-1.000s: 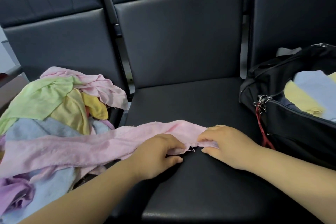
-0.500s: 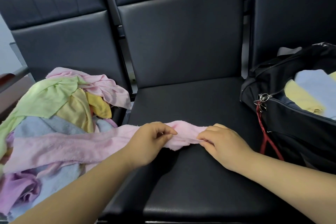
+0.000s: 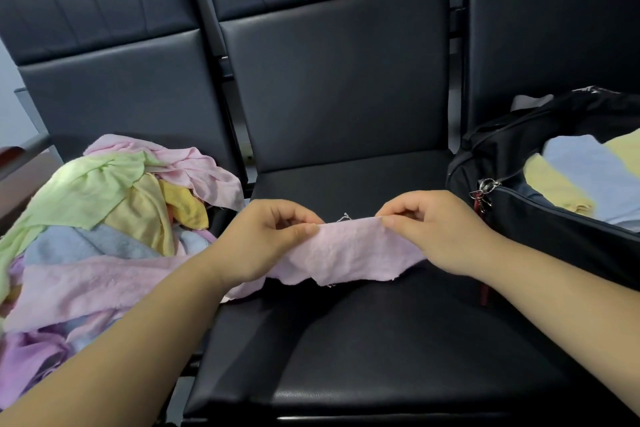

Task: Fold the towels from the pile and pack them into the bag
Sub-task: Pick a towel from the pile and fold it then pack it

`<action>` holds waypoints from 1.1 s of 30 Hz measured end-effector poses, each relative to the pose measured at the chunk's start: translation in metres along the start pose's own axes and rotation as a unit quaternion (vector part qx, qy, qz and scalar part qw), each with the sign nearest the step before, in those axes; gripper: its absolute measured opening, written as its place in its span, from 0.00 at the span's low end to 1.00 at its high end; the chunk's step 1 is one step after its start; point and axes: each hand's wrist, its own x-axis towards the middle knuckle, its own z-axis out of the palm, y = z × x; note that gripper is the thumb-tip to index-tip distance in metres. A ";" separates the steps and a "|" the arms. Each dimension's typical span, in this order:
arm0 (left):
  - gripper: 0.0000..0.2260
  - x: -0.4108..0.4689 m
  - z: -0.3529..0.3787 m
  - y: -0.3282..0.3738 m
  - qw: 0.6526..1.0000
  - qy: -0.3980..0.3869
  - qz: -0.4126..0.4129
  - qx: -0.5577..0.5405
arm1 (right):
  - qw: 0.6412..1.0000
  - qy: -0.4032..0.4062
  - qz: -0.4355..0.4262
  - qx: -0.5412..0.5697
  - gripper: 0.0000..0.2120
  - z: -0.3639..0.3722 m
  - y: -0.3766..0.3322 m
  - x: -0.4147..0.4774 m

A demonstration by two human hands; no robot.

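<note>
1. The left hand (image 3: 266,243) and the right hand (image 3: 433,229) are each pinching the top edge of a pink towel (image 3: 349,253), holding that edge taut between them above the middle seat (image 3: 346,340).
2. The towel's far end is trailing left onto the pile (image 3: 104,218).
3. The bag (image 3: 554,225) is sitting open on the right, holding folded towels.
4. Judging by this, spreading is under way; next the towel needs pulling clear and laying flat for folding.

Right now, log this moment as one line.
stage: pink towel held over middle seat | left hand: pinches edge | right hand: pinches edge | pile: at left | bag: open, towels inside
</note>
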 end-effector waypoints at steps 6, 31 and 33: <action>0.06 0.006 -0.005 0.011 0.999 0.038 0.004 -0.007 | 0.990 -0.026 0.014 0.140 0.09 -0.006 -0.013 -0.003; 0.09 0.007 -0.016 0.021 0.996 -0.042 0.064 0.051 | 0.979 -0.182 -0.009 -0.089 0.06 -0.009 -0.009 0.009; 0.04 0.008 -0.021 0.021 0.993 -0.088 0.074 0.036 | 0.992 -0.116 -0.023 -0.037 0.07 -0.015 -0.009 0.014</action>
